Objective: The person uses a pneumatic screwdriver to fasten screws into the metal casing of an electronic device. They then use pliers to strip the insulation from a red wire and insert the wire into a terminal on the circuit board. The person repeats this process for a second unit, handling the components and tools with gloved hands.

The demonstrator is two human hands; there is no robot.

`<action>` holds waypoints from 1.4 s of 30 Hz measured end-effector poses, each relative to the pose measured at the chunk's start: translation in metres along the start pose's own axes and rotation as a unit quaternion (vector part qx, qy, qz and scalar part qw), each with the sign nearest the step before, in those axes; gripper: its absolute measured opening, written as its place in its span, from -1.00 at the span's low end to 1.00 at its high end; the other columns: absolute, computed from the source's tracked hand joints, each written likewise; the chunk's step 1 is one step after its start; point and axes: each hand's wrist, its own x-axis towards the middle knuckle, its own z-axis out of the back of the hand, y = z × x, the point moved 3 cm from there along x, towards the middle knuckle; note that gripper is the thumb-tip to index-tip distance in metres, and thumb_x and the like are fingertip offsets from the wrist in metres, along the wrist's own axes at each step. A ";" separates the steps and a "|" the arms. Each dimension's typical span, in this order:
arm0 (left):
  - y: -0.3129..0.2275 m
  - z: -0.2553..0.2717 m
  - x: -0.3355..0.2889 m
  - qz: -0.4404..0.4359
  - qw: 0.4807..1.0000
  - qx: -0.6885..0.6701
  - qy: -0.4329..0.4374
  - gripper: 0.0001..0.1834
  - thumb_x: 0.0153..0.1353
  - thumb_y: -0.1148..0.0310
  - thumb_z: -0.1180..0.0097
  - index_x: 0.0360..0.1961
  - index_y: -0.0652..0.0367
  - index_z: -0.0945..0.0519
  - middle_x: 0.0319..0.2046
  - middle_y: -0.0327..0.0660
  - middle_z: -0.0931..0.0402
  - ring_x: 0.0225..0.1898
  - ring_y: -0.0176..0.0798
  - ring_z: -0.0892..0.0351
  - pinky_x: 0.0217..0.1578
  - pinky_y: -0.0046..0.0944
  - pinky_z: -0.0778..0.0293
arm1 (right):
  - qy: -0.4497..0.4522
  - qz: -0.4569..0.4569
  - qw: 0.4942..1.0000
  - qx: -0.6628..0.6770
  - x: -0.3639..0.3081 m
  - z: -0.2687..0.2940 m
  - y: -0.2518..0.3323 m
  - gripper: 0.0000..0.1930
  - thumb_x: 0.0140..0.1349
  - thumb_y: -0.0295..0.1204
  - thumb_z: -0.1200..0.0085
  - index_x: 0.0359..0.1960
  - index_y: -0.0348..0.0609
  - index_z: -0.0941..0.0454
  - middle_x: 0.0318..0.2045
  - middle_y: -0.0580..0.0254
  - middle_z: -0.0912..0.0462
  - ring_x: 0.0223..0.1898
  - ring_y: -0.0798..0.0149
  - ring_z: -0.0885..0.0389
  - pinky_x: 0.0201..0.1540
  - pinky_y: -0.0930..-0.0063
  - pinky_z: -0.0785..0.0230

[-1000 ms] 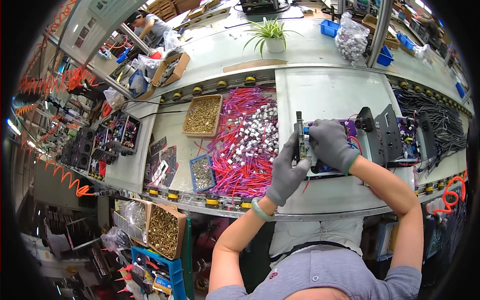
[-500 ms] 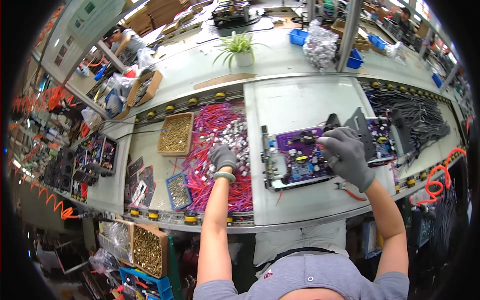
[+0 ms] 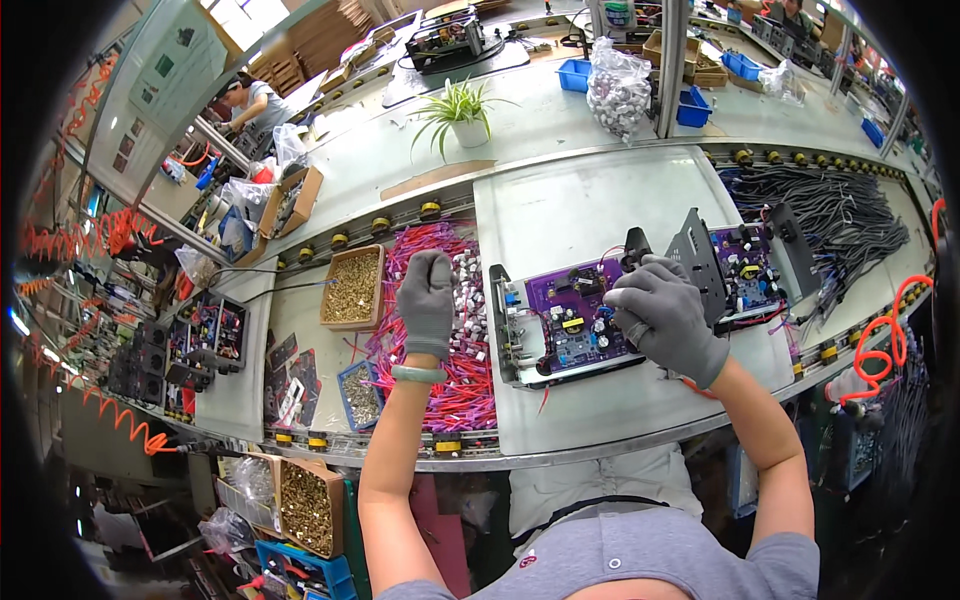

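My left hand (image 3: pixel 427 300), in a grey glove, is raised over a heap of red and purple wire leads with white connectors (image 3: pixel 468 345). Its fingers are curled closed, and whatever they hold is hidden. Over the right part of a purple circuit board (image 3: pixel 572 318) in an open metal chassis is my right hand (image 3: pixel 668 312), also gloved in grey. The fingers there are bent together, and I cannot see what is between them. A red-handled tool (image 3: pixel 697 388) lies partly hidden beneath my right wrist.
A second board unit (image 3: pixel 745 265) with black upright panels adjoins on the right, before a pile of black cables (image 3: pixel 825 225). Left of the wires stand a box of brass-coloured parts (image 3: pixel 354 287) and a blue tray of small parts (image 3: pixel 360 394). A potted plant (image 3: pixel 470 130) stands beyond.
My left hand has come up off the wire heap, slightly left and away from me, its fingers now curled. My right hand has shifted slightly left and down over the board.
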 end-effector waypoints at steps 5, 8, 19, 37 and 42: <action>-0.092 -0.039 -0.003 -0.243 0.943 0.203 0.105 -0.76 0.31 0.49 0.00 -0.03 0.05 -0.58 -0.39 -0.12 -0.55 -0.44 -0.15 -0.60 -0.46 -0.20 -0.50 | -0.014 0.027 0.999 -0.009 -0.011 0.006 -0.008 -0.86 0.05 -0.43 -0.26 -0.31 0.02 -0.63 -0.34 0.36 -0.63 -0.21 0.23 -0.62 0.19 0.19 -0.35; -0.112 -0.054 -0.012 -0.293 0.867 0.310 0.259 -0.65 0.25 0.53 0.03 0.03 -0.02 -0.57 -0.38 -0.10 -0.54 -0.39 -0.06 -0.61 -0.43 -0.13 -0.50 | -0.034 0.049 0.998 0.028 -0.007 0.005 -0.021 -0.86 0.05 -0.45 -0.26 -0.32 0.03 -0.63 -0.36 0.37 -0.63 -0.25 0.22 -0.63 0.18 0.18 -0.36; -0.096 -0.083 -0.013 -0.211 0.792 0.377 0.430 -0.88 0.12 0.26 -0.15 -0.35 -0.12 -0.72 -0.33 -0.32 -0.70 -0.23 -0.24 -0.61 0.30 0.01 -0.10 | -0.081 0.012 0.991 0.109 -0.014 0.002 -0.024 -0.85 0.05 -0.47 -0.30 -0.32 0.03 -0.65 -0.34 0.37 -0.66 -0.27 0.22 -0.65 0.12 0.19 -0.38; -0.092 -0.086 -0.010 -0.231 0.794 0.367 0.427 -0.92 0.09 0.31 -0.21 -0.38 -0.14 -0.70 -0.39 -0.41 -0.67 -0.22 -0.33 -0.62 0.33 0.01 -0.10 | -0.089 0.008 0.988 0.128 -0.013 0.000 -0.024 -0.87 0.07 -0.48 -0.28 -0.33 0.02 -0.64 -0.35 0.37 -0.65 -0.28 0.24 -0.63 0.22 0.12 -0.31; -0.087 -0.086 -0.011 -0.200 0.832 0.315 0.410 -0.92 0.09 0.31 -0.20 -0.38 -0.14 -0.70 -0.42 -0.40 -0.66 -0.25 -0.34 -0.61 0.32 -0.01 -0.10 | -0.091 0.012 0.987 0.131 -0.014 0.001 -0.025 -0.86 0.08 -0.48 -0.27 -0.31 0.01 -0.64 -0.34 0.35 -0.65 -0.29 0.24 -0.63 0.23 0.12 -0.30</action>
